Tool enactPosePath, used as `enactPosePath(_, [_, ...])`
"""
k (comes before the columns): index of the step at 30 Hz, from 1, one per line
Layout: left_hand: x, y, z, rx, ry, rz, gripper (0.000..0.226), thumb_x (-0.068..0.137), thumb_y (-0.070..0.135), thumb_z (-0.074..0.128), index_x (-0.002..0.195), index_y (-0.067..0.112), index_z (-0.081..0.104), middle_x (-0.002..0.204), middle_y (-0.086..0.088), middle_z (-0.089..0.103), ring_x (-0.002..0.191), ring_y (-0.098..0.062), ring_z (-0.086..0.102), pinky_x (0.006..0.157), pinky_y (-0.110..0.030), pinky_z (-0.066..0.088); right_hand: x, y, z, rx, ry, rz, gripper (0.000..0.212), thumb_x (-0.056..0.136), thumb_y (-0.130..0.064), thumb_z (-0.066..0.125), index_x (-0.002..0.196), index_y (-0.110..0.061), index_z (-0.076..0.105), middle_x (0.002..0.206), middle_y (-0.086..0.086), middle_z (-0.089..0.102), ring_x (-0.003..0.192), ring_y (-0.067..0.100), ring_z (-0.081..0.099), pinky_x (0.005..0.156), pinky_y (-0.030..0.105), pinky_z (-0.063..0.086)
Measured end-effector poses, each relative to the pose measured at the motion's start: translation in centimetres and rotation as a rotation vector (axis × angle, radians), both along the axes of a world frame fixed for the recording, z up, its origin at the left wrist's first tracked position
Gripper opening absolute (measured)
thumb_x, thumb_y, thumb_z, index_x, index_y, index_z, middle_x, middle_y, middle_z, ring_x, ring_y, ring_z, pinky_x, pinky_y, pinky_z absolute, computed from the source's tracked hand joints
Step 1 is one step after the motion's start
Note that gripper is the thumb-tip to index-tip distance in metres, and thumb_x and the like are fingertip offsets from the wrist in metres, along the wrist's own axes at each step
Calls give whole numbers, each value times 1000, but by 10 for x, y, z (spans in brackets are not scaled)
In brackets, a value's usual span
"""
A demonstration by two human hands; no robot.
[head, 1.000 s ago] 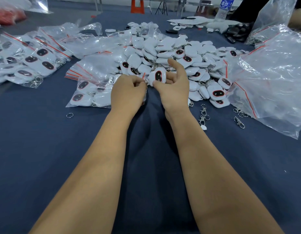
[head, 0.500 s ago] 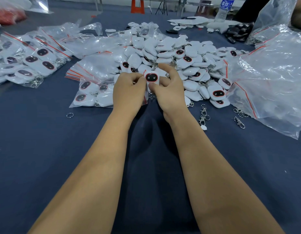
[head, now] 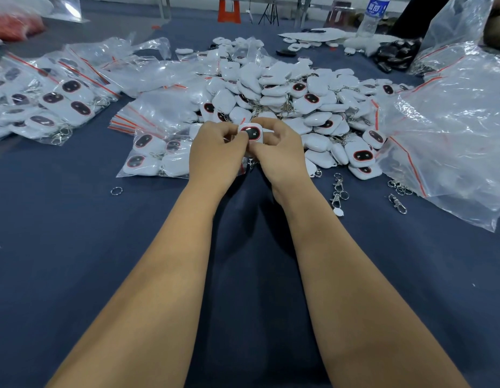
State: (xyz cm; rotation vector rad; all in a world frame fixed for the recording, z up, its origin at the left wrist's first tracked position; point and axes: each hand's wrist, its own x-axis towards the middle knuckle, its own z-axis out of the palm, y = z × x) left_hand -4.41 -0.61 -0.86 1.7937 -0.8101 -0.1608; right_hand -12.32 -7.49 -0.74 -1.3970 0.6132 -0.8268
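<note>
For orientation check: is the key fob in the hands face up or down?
Face up: the key fob shows its red-rimmed dark window upward, pinched by left hand and right hand.

We see that the small case (head: 251, 133) is of smooth white plastic with a glossy dark window, and the pile of cases (head: 299, 93) has the same finish. The desk (head: 75, 247) is covered with matt dark blue cloth. The bags (head: 453, 130) are thin clear plastic film, shiny and wrinkled, and the clasps (head: 337, 186) are bright polished metal.
</note>
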Motion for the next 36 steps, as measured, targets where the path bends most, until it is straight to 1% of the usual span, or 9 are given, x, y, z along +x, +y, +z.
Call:
enactPosePath(2, [1, -1, 0, 6, -1, 9, 20, 89, 29, 57, 79, 23, 73, 83, 1, 66, 68, -7, 58, 59, -22, 40, 1, 0, 1, 26, -13, 11, 30, 86, 11, 56, 110, -4, 66, 96, 11, 74, 88, 21, 71, 83, 29, 59])
enactPosePath(5, [2, -1, -1, 2, 7, 24, 20, 91, 31, 56, 92, 25, 75, 95, 1, 69, 82, -9, 63, 66, -23, 45, 1, -1, 3, 60, -20, 15, 31, 89, 8, 51, 114, 0, 67, 102, 16, 73, 92, 24, 70, 91, 38, 57])
enactPosePath(10, [0, 0, 0, 8, -3, 14, 21, 87, 30, 55, 95, 26, 74, 95, 2, 69, 83, -7, 61, 67, -22, 44, 1, 0, 3, 36, 1, -17, 31, 90, 10, 46, 110, -1, 67, 90, 10, 70, 86, 21, 66, 90, 41, 55])
enactPosePath(14, [-2, 1, 1, 5, 13, -5, 20, 85, 29, 57, 96, 25, 73, 97, 0, 69, 87, -12, 63, 76, -29, 48, 1, 1, 3, 17, 22, -44, 32, 89, 11, 45, 108, -3, 67, 96, 14, 72, 93, 26, 69, 92, 41, 56])
enactPosePath(21, [-4, 1, 1, 11, -2, 2, 14, 90, 30, 56, 99, 28, 67, 99, -1, 66, 84, -12, 61, 69, -24, 45, 0, 1, 5, 31, 21, -47, 32, 90, 10, 46, 109, -3, 67, 101, 17, 72, 100, 32, 69, 94, 45, 55])
enactPosePath(25, [-2, 0, 1, 29, -31, -3, 13, 91, 26, 55, 98, 23, 66, 98, -5, 66, 84, -16, 61, 70, -27, 46, 0, 2, 5, 19, 30, -39, 31, 90, 10, 46, 110, -2, 66, 100, 16, 72, 95, 27, 68, 95, 44, 55])
enactPosePath(29, [0, -1, 0, 39, -79, 6, 9, 93, 24, 56, 96, 22, 64, 100, -6, 64, 82, -16, 59, 66, -22, 43, 0, 2, 5, 16, 41, -39, 33, 91, 10, 45, 116, 0, 64, 106, 19, 71, 102, 31, 68, 96, 45, 54])
enactPosePath(33, [-1, -1, -1, 40, -88, 9, 17, 96, 27, 54, 105, 23, 67, 103, -4, 64, 89, -15, 61, 77, -28, 48, 0, 1, 6, 34, 37, -53, 33, 90, 10, 48, 117, 0, 64, 108, 19, 70, 106, 33, 67, 96, 46, 54])
enactPosePath(36, [-2, -1, 0, 17, -28, 12, 21, 94, 28, 53, 107, 24, 69, 105, -1, 66, 91, -12, 62, 78, -26, 48, 1, 1, 6, 47, 50, -73, 32, 90, 5, 55, 121, -1, 62, 111, 17, 70, 105, 30, 68, 97, 45, 53])
